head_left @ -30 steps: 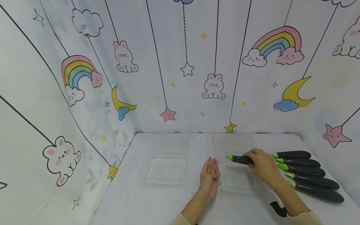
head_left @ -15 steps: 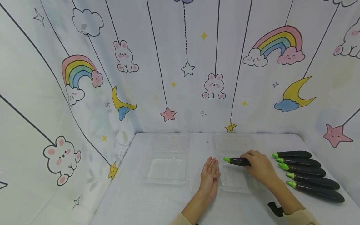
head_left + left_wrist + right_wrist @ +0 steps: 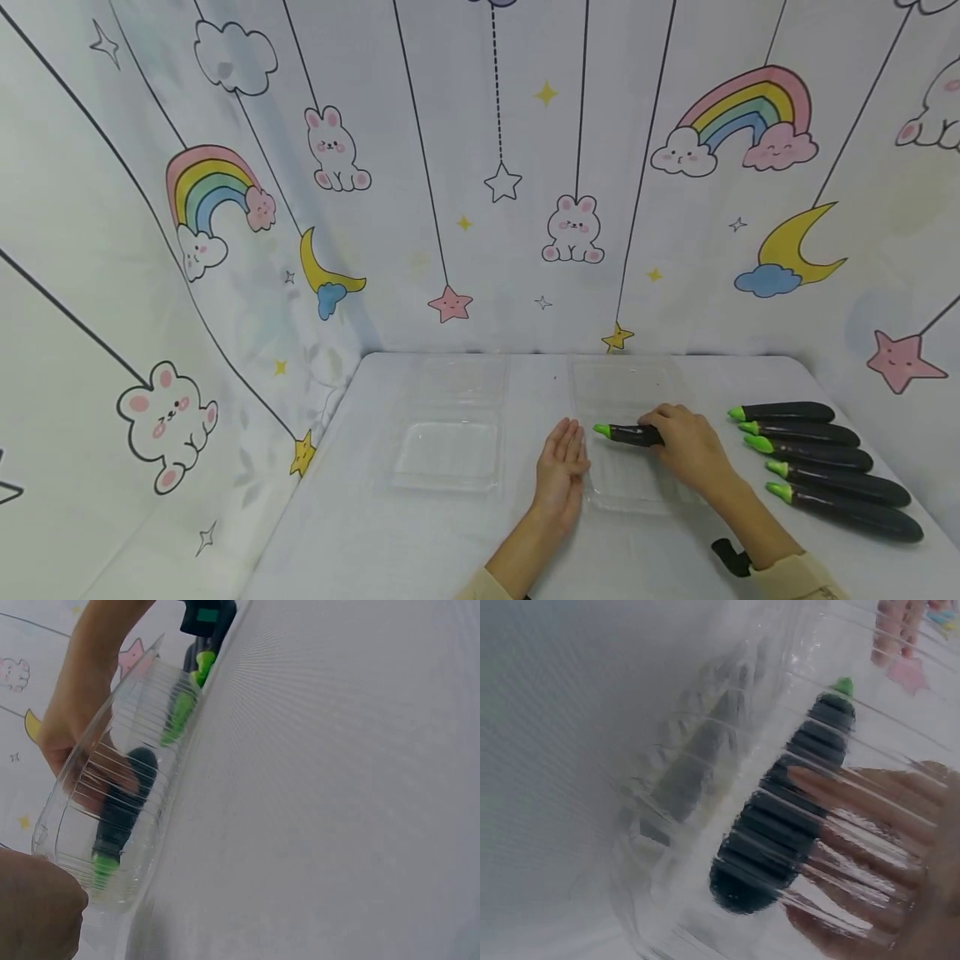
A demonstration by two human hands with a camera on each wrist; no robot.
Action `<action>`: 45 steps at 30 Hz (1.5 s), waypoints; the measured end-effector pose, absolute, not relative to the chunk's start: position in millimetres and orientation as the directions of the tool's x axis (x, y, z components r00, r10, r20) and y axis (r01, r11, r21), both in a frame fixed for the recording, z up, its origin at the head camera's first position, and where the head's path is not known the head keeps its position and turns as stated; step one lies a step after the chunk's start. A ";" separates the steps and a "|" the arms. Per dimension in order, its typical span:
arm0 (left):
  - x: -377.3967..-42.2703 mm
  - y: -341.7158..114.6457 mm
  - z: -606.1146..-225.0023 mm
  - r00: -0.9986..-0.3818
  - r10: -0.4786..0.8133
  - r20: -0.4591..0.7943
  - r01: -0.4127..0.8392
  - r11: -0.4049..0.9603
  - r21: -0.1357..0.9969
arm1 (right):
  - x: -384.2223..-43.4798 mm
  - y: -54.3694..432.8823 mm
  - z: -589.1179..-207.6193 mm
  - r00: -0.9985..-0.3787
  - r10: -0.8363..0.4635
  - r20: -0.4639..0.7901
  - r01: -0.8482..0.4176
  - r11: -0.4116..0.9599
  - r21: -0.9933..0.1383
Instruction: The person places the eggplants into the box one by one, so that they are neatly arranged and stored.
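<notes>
My right hand (image 3: 688,446) holds a dark purple eggplant (image 3: 632,434) by its blunt end, with the bright green stem tip pointing left. The eggplant lies low within a clear plastic clamshell box (image 3: 626,497), whose lid (image 3: 626,379) is folded back toward the wall. Through the ribbed side in the right wrist view, the fingers (image 3: 840,791) reach along the eggplant (image 3: 780,810). Resting upright along the box's left side is my left hand (image 3: 561,475), fingers straight. In the left wrist view the box's wall (image 3: 154,855) stands between that camera and the eggplant.
A second open clamshell box (image 3: 446,485) sits on the left of the white table. Several more eggplants (image 3: 847,508) lie in a row at the right, stems leftward. A cartoon-printed cloth (image 3: 480,250) hangs behind and at the sides.
My right hand has shifted slightly left and down with the eggplant, bringing it lower into the box. The left hand has stayed against the box's side.
</notes>
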State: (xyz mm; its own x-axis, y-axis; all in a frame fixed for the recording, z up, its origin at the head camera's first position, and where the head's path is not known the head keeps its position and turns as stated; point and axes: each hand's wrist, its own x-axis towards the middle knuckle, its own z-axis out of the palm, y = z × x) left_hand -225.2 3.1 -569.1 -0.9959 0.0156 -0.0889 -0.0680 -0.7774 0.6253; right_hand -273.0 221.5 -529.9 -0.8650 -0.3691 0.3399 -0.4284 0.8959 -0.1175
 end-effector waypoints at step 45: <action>-223.4 3.2 -568.1 -0.997 0.016 -0.077 -0.060 -0.783 0.619 | -263.5 223.2 -532.8 -0.868 -0.346 0.357 -0.412 0.903 -0.125</action>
State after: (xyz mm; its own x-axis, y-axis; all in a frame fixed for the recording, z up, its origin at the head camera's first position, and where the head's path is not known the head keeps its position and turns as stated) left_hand -223.4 3.2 -568.1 -0.9969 0.0157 -0.0771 -0.0602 -0.7829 0.6192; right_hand -263.5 223.2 -532.8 -0.8675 -0.3459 0.3574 -0.4116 0.9027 -0.1254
